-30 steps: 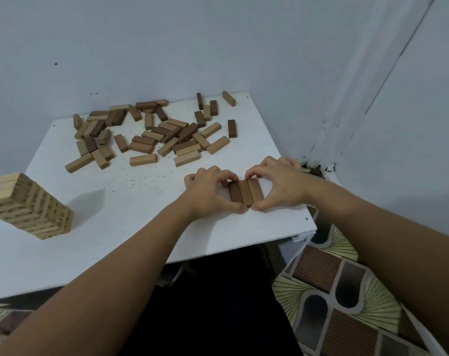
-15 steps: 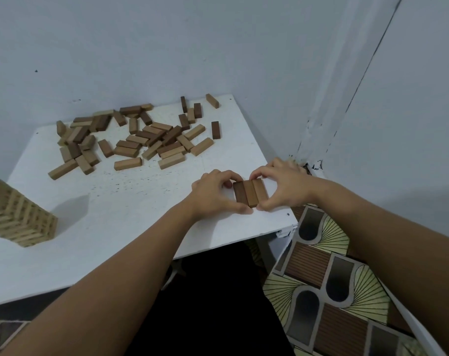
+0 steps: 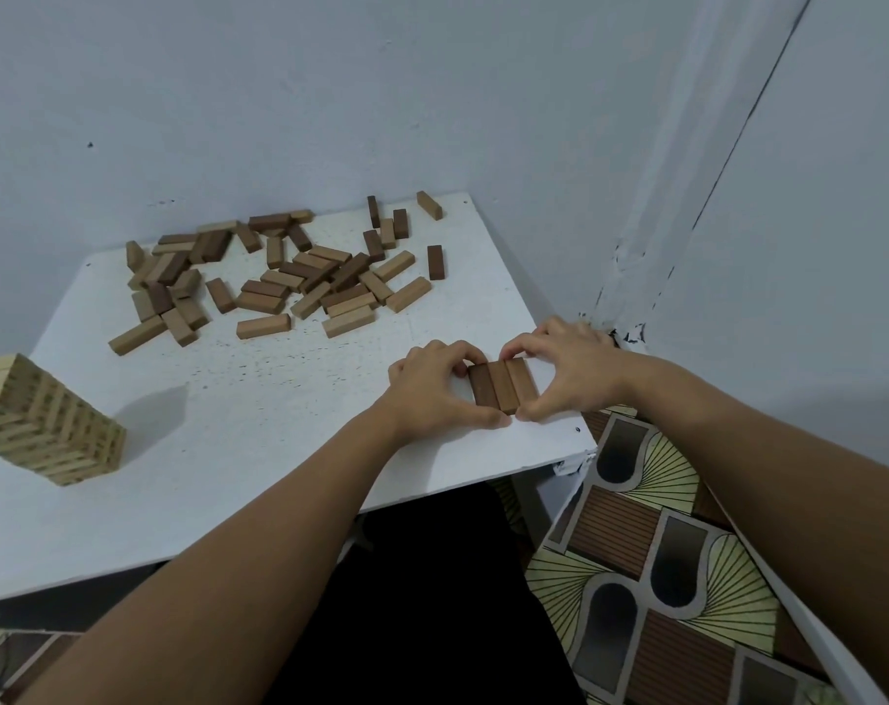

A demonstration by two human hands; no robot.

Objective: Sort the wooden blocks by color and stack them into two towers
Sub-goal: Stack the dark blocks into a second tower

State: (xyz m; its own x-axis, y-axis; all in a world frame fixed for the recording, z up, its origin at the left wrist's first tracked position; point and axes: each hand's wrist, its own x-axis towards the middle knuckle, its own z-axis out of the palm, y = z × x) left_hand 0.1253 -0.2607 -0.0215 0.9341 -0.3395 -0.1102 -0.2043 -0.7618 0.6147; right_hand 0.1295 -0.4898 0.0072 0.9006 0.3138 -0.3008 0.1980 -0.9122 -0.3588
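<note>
Three dark brown wooden blocks (image 3: pixel 503 385) lie flat and side by side, touching along their long edges, near the front right corner of the white worktop (image 3: pixel 259 399). Both hands close in on this little row: the left hand (image 3: pixel 434 391) has its fingers curled at the row's left side with the thumb at the near end, and the right hand (image 3: pixel 567 376) mirrors it on the right side, so each grip is pinching the blocks (thumbs nearly meeting at the front). Farther back, towards the wall, a loose scatter of light and dark brown wooden blocks (image 3: pixel 279 277) covers the worktop, some overlapping, some apart. Well to the left, at the worktop's edge, stands a pale light-wood tower of stacked blocks (image 3: pixel 45 424), casting a shadow to its right. Below the right arm shows a patterned cloth in brown, black and cream (image 3: pixel 651 567).
</note>
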